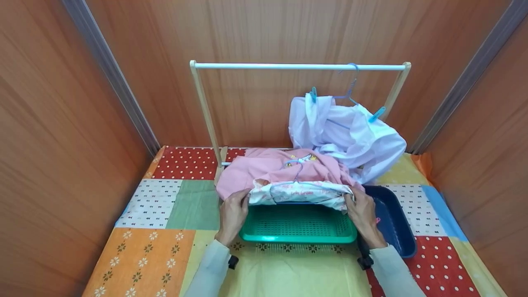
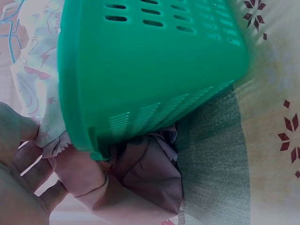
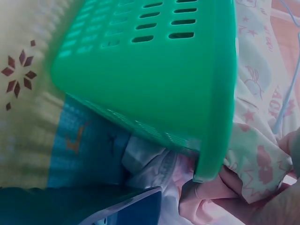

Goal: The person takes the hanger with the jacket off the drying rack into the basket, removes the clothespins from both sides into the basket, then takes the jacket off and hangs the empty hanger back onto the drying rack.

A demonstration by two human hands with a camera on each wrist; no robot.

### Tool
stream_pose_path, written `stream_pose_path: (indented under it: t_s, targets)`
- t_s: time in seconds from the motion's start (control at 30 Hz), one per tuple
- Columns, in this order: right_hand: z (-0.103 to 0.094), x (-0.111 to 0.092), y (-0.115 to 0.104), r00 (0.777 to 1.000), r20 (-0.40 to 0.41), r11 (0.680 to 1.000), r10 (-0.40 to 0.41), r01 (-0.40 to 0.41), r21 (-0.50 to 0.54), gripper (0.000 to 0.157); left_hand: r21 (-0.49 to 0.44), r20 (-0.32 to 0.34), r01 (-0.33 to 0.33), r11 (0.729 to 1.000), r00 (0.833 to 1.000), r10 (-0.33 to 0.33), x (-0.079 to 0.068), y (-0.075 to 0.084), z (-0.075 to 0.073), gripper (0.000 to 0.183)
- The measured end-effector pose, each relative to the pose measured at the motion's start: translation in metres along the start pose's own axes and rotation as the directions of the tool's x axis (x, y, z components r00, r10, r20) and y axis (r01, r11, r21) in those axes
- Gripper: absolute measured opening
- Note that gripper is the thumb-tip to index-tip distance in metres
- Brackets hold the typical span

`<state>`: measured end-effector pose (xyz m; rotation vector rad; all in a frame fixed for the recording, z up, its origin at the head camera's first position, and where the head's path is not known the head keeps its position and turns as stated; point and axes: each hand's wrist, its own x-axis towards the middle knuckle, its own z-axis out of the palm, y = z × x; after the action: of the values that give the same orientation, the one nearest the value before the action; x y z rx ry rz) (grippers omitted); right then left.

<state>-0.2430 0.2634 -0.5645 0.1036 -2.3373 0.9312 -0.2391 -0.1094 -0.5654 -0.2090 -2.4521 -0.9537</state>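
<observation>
A white garment with pink print point(image 1: 305, 193) stretches along the far rim of the green basket point(image 1: 297, 239). A thin blue hanger point(image 1: 300, 167) runs with it, hook end lying over the pink garment point(image 1: 243, 169) behind. At the garment's left end, my left hand point(image 1: 233, 216) pinches the edge between thumb and fingers; the left wrist view shows a lacy trim point(image 2: 61, 144) there. My right hand point(image 1: 364, 212) grips the opposite end, beside the basket's right corner. The right wrist view shows that printed corner point(image 3: 262, 164) by the fingers.
Behind stands a rack with a white bar point(image 1: 272, 66). White clothing point(image 1: 350, 132) hangs from it on a hanger, with blue clothespins point(image 1: 377, 114). A dark blue tray point(image 1: 396, 222) sits right of the basket. Wooden panels point(image 1: 62, 123) close in the sides; a patchwork cloth point(image 1: 152, 255) lies beneath.
</observation>
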Motion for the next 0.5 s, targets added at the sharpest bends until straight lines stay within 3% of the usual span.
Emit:
stream_pose_path:
  t_s: [0.2,0.43,0.5]
  targets:
    - [0.001,0.000,0.001,0.999,0.002,0.999,0.051,-0.051,0.001,0.017,0.019,-0.005,-0.010,1.000,1.000,0.010,0.001,0.000,-0.001,0.020]
    - [-0.005,0.001,-0.010,0.993,0.037,0.960,0.115,-0.102,-0.260,0.021,0.004,0.010,0.009,1.000,1.000,-0.009,0.002,-0.001,0.000,0.019]
    - [-0.006,0.002,-0.012,0.991,0.053,0.953,0.124,-0.105,-0.284,0.022,0.003,0.014,0.009,1.000,1.000,-0.009,0.002,-0.001,0.000,0.019]
